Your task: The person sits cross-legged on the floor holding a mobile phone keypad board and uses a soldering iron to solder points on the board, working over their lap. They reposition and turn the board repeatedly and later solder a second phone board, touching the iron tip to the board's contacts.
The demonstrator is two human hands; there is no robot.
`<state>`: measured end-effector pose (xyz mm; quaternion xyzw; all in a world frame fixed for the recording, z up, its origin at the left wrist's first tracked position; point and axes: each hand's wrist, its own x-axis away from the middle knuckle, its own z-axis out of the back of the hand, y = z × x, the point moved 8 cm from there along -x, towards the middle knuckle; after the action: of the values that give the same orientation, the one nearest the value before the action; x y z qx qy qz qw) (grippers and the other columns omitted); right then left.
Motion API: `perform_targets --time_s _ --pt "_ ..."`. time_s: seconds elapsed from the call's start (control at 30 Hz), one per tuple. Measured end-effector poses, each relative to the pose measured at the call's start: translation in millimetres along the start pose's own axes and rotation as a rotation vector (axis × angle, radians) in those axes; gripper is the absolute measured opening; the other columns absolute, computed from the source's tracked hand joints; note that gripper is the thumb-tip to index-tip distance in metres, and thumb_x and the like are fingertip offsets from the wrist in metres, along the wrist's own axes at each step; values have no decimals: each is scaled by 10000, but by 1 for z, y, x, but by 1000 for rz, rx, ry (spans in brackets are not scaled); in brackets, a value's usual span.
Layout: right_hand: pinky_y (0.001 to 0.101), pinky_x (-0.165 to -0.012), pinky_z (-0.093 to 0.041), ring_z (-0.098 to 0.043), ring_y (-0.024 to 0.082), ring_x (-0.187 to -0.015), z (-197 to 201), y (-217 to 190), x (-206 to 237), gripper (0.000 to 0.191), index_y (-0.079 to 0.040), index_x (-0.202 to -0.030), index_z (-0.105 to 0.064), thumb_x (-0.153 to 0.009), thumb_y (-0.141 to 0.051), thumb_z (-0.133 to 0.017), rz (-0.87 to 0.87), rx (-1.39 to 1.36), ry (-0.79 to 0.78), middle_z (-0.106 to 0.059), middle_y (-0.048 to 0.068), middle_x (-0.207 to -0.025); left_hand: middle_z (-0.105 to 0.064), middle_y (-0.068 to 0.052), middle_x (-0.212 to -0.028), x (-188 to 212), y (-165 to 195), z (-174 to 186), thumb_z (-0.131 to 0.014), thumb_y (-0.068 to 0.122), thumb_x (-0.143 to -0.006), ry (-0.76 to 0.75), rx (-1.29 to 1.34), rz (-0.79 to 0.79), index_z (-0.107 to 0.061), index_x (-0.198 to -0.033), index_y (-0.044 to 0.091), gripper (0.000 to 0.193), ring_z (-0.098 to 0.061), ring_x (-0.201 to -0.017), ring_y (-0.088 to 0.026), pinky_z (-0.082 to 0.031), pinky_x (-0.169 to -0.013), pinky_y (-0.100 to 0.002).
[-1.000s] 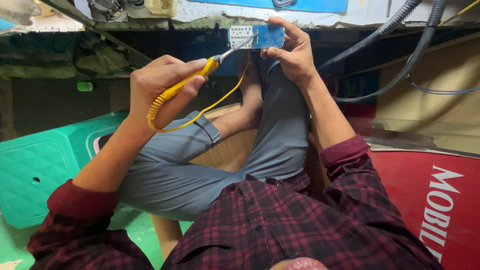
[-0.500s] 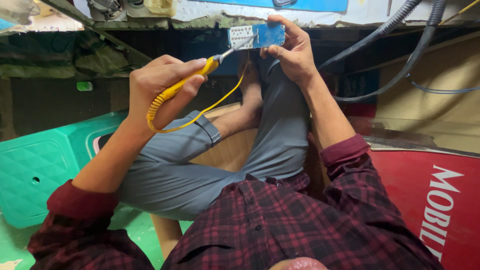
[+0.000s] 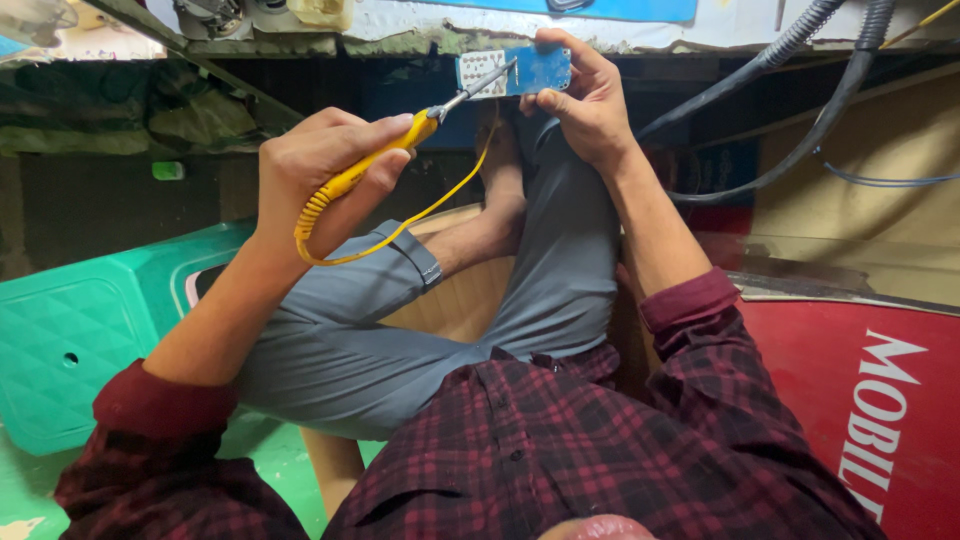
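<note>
My left hand (image 3: 325, 165) grips a yellow-handled soldering iron (image 3: 375, 165); its metal tip touches the pale end of a small blue circuit board (image 3: 515, 72). A yellow cord (image 3: 420, 215) loops down from the iron's handle over my knee. My right hand (image 3: 585, 95) holds the circuit board by its right side, up against the edge of a worn bench (image 3: 400, 40). I sit with my legs crossed in grey trousers (image 3: 560, 280) and wear a dark red plaid shirt.
A teal plastic stool (image 3: 70, 340) stands at my left. Thick black hoses (image 3: 800, 70) run across the upper right. A red panel with white lettering (image 3: 860, 400) lies at the right. Small parts sit on the bench top (image 3: 260, 15).
</note>
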<state>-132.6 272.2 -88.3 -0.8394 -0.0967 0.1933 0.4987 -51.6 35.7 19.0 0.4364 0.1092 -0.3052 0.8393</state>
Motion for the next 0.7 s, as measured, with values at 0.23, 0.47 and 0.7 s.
perform_targets --time_s 0.23,0.47,0.7 --pt "299 -870 -597 -699 162 -946 1 0 1 637 -45 -1513 -542 -962 -96 -856 -5 9 12 -716 91 -1143 -747 -110 -1001 -1 4 -1 -753 62 -1025 -6 21 -27 -722 -1292 25 271 -710 -871 -212 -555 -767 -288" --pt "293 -861 -593 -705 164 -934 1 1 0 634 -46 -1513 -540 -962 -85 -851 -2 6 9 -718 94 -1143 -746 -113 -987 -2 2 -2 -756 55 -1011 -21 39 -15 -723 -1287 16 281 -710 -893 -216 -556 -792 -299" --pt "291 -872 -595 -707 165 -947 3 2 0 635 -47 -1516 -539 -963 -79 -848 -6 0 -1 -721 102 -1152 -742 -113 -966 -1 1 -3 -763 49 -1007 -14 26 -19 -737 -1264 3 262 -711 -889 -215 -554 -786 -301"
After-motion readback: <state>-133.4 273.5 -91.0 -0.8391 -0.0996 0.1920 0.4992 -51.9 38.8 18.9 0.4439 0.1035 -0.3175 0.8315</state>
